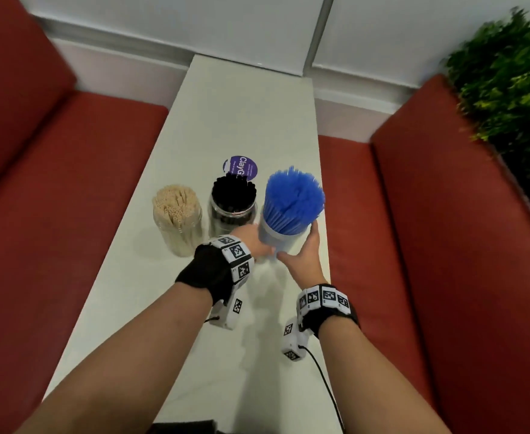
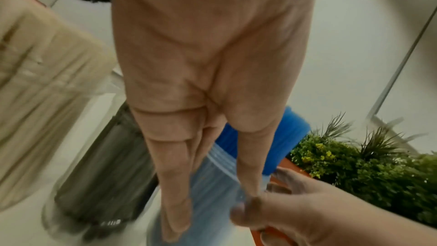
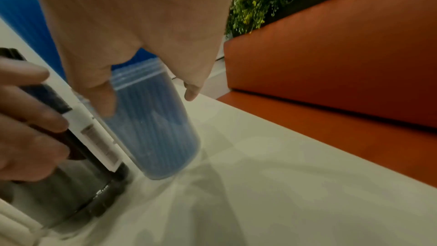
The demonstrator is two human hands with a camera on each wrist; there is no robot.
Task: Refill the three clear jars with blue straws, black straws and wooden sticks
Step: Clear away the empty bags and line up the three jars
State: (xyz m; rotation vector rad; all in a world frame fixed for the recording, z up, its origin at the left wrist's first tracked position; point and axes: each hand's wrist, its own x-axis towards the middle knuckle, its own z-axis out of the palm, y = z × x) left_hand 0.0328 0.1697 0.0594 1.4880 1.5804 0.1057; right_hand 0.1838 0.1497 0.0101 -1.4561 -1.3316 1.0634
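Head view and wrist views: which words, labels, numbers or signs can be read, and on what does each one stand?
"ClayG", cut off by the black straws: on the purple round lid behind the jars.
Smaller lines on the lid: too small to read.
White label on the black-straw jar: blurred, unreadable.
Wrist bands: square code markers only, no words.

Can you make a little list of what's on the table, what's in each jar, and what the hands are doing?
table: white table between red seats
left jar: wooden sticks, full
middle jar: black straws, full
right jar: blue straws, full, tilted
behind the jars: purple round lid
left hand: left hand touches the blue jar's left side
right hand: right hand holds the blue jar's right side
beyond the right seat: green plant
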